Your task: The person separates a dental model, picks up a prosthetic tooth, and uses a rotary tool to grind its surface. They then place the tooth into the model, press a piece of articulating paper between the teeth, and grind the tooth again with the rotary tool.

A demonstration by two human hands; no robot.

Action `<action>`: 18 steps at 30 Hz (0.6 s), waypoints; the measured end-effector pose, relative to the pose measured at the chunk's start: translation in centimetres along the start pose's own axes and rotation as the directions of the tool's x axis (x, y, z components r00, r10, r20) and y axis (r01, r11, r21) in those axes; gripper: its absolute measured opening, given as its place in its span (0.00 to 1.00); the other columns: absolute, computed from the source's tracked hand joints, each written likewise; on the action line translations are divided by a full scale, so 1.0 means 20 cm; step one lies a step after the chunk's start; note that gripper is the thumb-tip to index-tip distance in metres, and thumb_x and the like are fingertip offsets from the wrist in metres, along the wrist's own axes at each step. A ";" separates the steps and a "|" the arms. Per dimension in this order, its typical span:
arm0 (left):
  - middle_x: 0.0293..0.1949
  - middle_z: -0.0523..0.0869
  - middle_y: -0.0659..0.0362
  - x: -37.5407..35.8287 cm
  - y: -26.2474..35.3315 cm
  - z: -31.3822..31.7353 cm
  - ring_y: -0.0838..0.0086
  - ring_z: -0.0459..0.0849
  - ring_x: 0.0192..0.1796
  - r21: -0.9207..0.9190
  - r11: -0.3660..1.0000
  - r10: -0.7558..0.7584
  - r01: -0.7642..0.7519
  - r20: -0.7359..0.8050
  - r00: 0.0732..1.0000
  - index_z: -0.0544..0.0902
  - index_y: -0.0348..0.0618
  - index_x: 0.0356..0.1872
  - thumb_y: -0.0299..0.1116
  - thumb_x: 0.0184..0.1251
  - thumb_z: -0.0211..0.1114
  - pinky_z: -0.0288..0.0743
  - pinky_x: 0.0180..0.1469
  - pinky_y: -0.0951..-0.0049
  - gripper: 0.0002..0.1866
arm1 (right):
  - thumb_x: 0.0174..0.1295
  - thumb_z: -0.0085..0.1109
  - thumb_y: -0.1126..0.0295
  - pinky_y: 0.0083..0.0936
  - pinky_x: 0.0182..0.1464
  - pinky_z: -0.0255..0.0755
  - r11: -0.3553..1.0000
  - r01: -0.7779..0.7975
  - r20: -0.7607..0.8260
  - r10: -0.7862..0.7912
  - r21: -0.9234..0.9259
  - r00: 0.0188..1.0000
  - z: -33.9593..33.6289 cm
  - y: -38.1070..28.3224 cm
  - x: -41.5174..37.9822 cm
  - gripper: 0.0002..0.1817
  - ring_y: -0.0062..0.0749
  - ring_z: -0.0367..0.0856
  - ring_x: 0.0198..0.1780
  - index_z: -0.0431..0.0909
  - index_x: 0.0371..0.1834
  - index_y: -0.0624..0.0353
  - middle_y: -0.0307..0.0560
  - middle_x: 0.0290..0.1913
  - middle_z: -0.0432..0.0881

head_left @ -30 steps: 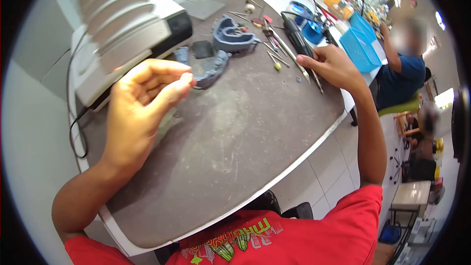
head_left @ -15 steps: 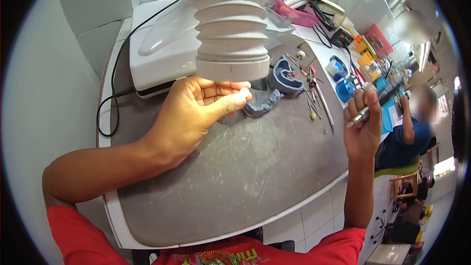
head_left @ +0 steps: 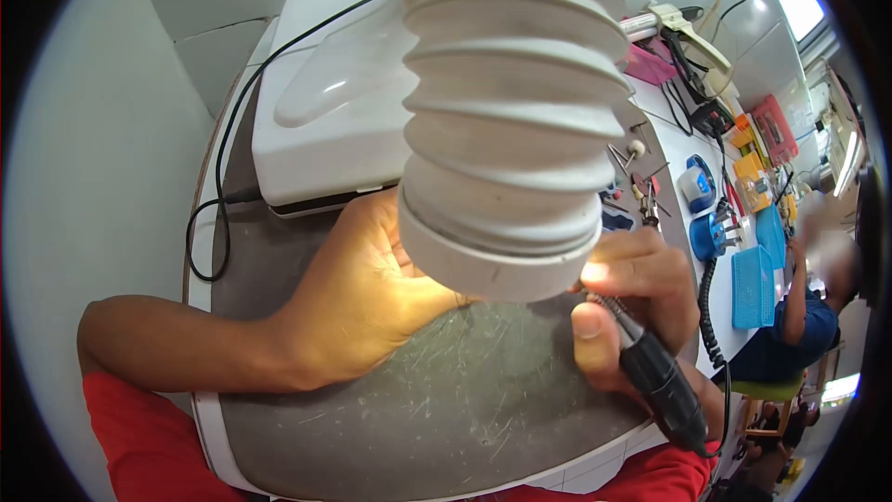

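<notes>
My right hand (head_left: 641,302) is closed round a black and silver rotary handpiece (head_left: 662,381), its metal nose pointing up and left under the hose rim. My left hand (head_left: 376,288) is partly covered by the wide white corrugated hose (head_left: 511,130); its fingertips and anything between them are hidden behind the hose mouth. Both hands are above the grey worktop (head_left: 446,409). Part of a dark dental model (head_left: 616,219) shows behind the hose, close to my right hand.
A white machine casing (head_left: 325,121) stands at the back left with a black cable. Small burs (head_left: 636,149) lie beyond the hose. Rightward are a blue basket (head_left: 753,288), a blue-and-white device (head_left: 697,184) and a pink bin (head_left: 650,65). A person in dark blue (head_left: 780,344) sits at far right.
My right hand has come in from the right with the handpiece, to beside the hose mouth. The hose looks larger and covers my left fingertips and most of the dental models.
</notes>
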State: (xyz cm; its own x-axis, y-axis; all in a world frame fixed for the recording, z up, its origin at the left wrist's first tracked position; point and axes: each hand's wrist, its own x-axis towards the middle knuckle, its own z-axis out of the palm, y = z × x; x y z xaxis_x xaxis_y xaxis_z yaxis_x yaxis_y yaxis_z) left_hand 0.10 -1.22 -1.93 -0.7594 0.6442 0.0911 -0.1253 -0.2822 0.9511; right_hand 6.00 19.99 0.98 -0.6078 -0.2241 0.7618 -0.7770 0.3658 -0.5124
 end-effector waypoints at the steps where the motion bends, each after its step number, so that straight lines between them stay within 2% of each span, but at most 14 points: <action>1: 0.43 0.88 0.62 0.01 -0.05 0.01 0.81 0.83 0.46 -0.088 0.991 0.099 -0.099 -0.004 0.995 0.81 0.36 0.50 0.23 0.62 0.71 0.78 0.51 0.75 0.15 | 0.47 0.71 0.82 0.28 0.37 0.83 0.996 0.061 0.061 -0.057 -0.059 0.996 -0.01 0.01 0.00 0.18 0.42 0.87 0.35 0.77 0.42 0.72 0.57 0.35 0.83; 2: 0.43 0.88 0.62 0.01 -0.05 0.01 0.81 0.83 0.46 -0.087 0.992 0.095 -0.096 -0.011 0.995 0.81 0.36 0.50 0.23 0.62 0.71 0.78 0.51 0.75 0.15 | 0.47 0.71 0.82 0.28 0.37 0.83 0.997 0.058 0.062 -0.055 -0.051 0.997 0.00 0.02 0.00 0.18 0.42 0.87 0.35 0.77 0.42 0.72 0.57 0.35 0.83; 4: 0.43 0.88 0.62 0.00 -0.03 0.01 0.81 0.83 0.46 0.087 0.989 0.123 -0.121 -0.014 0.992 0.81 0.35 0.49 0.24 0.62 0.73 0.78 0.51 0.74 0.16 | 0.47 0.71 0.83 0.30 0.37 0.84 0.997 0.015 -0.032 -0.012 0.076 0.999 0.04 0.03 -0.03 0.20 0.43 0.87 0.36 0.75 0.43 0.72 0.58 0.35 0.82; 8: 0.43 0.88 0.61 0.00 0.01 0.02 0.81 0.83 0.47 0.103 0.985 0.137 -0.137 0.007 0.990 0.81 0.34 0.49 0.25 0.60 0.74 0.78 0.52 0.74 0.17 | 0.46 0.73 0.83 0.32 0.37 0.84 0.999 0.035 0.038 -0.037 0.041 0.999 0.03 0.04 -0.01 0.21 0.45 0.88 0.36 0.73 0.42 0.71 0.57 0.35 0.81; 10: 0.46 0.87 0.61 -0.01 0.08 0.05 0.80 0.83 0.48 0.230 0.967 0.133 -0.113 -0.075 0.988 0.80 0.35 0.51 0.25 0.60 0.74 0.78 0.53 0.74 0.19 | 0.46 0.74 0.83 0.32 0.37 0.84 0.998 0.050 0.024 -0.051 0.028 0.998 0.03 0.04 -0.02 0.21 0.45 0.88 0.36 0.73 0.42 0.70 0.56 0.35 0.81; 11: 0.46 0.87 0.61 -0.02 0.10 0.06 0.80 0.83 0.48 0.230 0.966 0.136 -0.116 -0.073 0.988 0.80 0.35 0.51 0.25 0.60 0.74 0.78 0.53 0.74 0.19 | 0.46 0.74 0.82 0.32 0.37 0.84 0.998 0.064 0.011 -0.065 0.017 0.998 0.04 0.04 -0.02 0.21 0.46 0.88 0.37 0.73 0.42 0.69 0.56 0.35 0.81; 13: 0.48 0.86 0.60 -0.04 0.11 0.08 0.80 0.83 0.50 0.130 0.991 -0.006 0.021 -0.111 0.994 0.78 0.36 0.54 0.25 0.61 0.75 0.78 0.54 0.75 0.21 | 0.46 0.75 0.82 0.31 0.36 0.84 0.998 0.064 0.017 -0.064 0.003 0.998 0.04 0.04 -0.02 0.21 0.46 0.89 0.37 0.74 0.42 0.67 0.55 0.34 0.82; 14: 0.48 0.86 0.60 -0.04 0.12 0.08 0.80 0.83 0.50 0.130 0.991 -0.005 0.019 -0.110 0.994 0.78 0.36 0.54 0.25 0.61 0.75 0.78 0.54 0.75 0.21 | 0.46 0.75 0.81 0.30 0.36 0.84 0.998 0.063 0.021 -0.063 -0.009 0.998 0.04 0.03 -0.03 0.22 0.45 0.89 0.38 0.74 0.43 0.66 0.54 0.34 0.82; 16: 0.49 0.86 0.61 -0.03 0.14 0.08 0.80 0.82 0.51 0.052 0.987 -0.148 0.152 -0.070 0.987 0.77 0.36 0.55 0.26 0.62 0.75 0.78 0.53 0.75 0.22 | 0.45 0.76 0.80 0.28 0.34 0.83 0.998 0.049 0.032 -0.048 -0.042 0.998 0.05 0.01 -0.02 0.22 0.45 0.90 0.37 0.74 0.43 0.64 0.54 0.33 0.83; 17: 0.49 0.86 0.61 -0.03 0.14 0.08 0.80 0.82 0.51 0.051 0.988 -0.146 0.149 -0.068 0.987 0.77 0.36 0.55 0.26 0.62 0.75 0.78 0.53 0.75 0.22 | 0.45 0.76 0.80 0.27 0.33 0.82 0.997 0.035 0.043 -0.032 -0.074 0.999 0.05 0.00 -0.01 0.22 0.44 0.90 0.37 0.75 0.43 0.63 0.54 0.33 0.84; 18: 0.49 0.86 0.61 -0.03 0.13 0.08 0.80 0.82 0.51 0.069 0.997 -0.027 0.033 -0.075 0.997 0.78 0.37 0.55 0.26 0.62 0.75 0.79 0.54 0.75 0.21 | 0.45 0.76 0.80 0.27 0.33 0.82 0.996 0.036 0.044 -0.033 -0.076 0.999 0.04 -0.01 -0.01 0.22 0.44 0.90 0.37 0.75 0.43 0.63 0.54 0.33 0.84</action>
State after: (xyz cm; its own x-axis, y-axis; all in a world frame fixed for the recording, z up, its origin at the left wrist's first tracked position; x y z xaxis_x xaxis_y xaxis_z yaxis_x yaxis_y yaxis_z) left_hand 1.36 -1.16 0.93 -0.8015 0.5965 0.0427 -0.1055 -0.2113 0.9717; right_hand 6.10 19.18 0.56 -0.5887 -0.2751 0.7601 -0.7836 0.4253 -0.4529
